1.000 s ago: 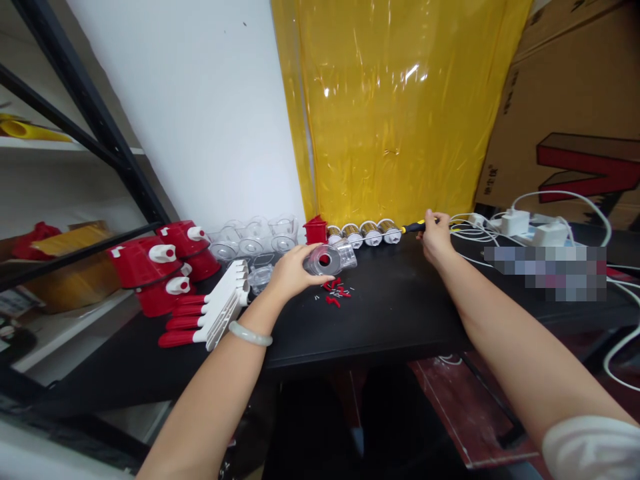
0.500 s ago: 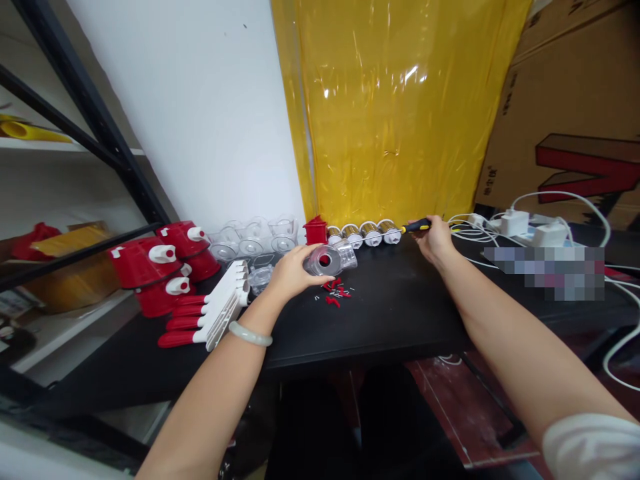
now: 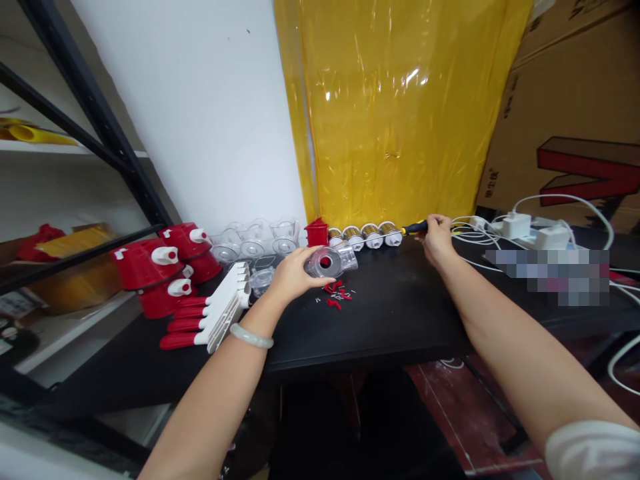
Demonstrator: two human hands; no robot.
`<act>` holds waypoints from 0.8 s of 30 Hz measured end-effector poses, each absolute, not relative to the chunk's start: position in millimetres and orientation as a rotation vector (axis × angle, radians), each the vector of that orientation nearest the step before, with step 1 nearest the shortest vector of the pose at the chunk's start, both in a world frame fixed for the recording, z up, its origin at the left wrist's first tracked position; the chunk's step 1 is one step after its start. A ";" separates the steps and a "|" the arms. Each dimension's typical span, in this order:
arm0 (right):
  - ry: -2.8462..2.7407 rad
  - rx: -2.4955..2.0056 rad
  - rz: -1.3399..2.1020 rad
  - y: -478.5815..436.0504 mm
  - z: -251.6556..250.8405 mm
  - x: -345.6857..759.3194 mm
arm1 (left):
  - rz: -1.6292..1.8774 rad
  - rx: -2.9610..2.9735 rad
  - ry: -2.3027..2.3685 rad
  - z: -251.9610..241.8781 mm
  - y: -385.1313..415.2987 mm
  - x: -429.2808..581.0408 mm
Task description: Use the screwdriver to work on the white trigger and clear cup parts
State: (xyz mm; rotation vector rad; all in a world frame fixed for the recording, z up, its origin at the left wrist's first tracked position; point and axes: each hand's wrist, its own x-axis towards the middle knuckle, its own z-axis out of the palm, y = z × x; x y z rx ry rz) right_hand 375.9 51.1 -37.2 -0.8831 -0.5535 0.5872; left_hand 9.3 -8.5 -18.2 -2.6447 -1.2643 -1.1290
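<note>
My left hand [image 3: 296, 275] grips a clear plastic housing [image 3: 342, 261] with a round opening that shows red inside. In my right hand [image 3: 436, 239] is a screwdriver [image 3: 416, 228] with a black and yellow handle, its long shaft pointing left to the top of the housing. Whether its tip sits in a screw is too small to tell. Below the housing, small red plastic pieces [image 3: 334, 303] and tiny screws lie on the black table [image 3: 395, 320]. Behind it stands a red plastic part [image 3: 317, 233], beside a row of several white-and-gold cylinders [image 3: 371, 235].
Clear plastic cups [image 3: 253, 240] line the wall. Stacked red containers [image 3: 150, 267] with white spouts and several red-handled white parts [image 3: 220, 308] are at left. White chargers [image 3: 515, 225] and cables occupy the right end. A black metal shelf frame [image 3: 95, 127] rises at far left.
The view has shifted slightly. My right hand's fingers have turned a little around the screwdriver handle, while my left hand keeps the housing in nearly the same place.
</note>
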 end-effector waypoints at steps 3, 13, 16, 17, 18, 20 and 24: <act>-0.509 -0.818 0.666 46.3 -33.4 373.1 | -1.127 -2.638 -1.260 -18.5 -8.8 9.5; -0.486 -0.680 0.872 35.7 -27.7 373.8 | -1.134 -2.657 -1.225 -19.9 -8.7 9.3; -0.402 -0.674 0.901 34.7 -24.9 375.5 | -1.134 -2.658 -1.243 -19.4 -9.4 9.5; -0.370 -0.665 0.913 33.5 -23.9 376.1 | -1.136 -2.659 -1.251 -19.3 -9.6 9.7; -0.347 -0.657 0.930 32.1 -23.1 376.6 | -1.139 -2.659 -1.255 -19.1 -9.8 9.8; -0.351 -0.639 0.970 28.6 -22.1 377.3 | -1.140 -2.661 -1.252 -18.8 -9.7 10.0; -0.489 -0.646 0.995 25.9 -24.1 377.8 | -1.142 -2.661 -1.246 -18.8 -8.9 9.9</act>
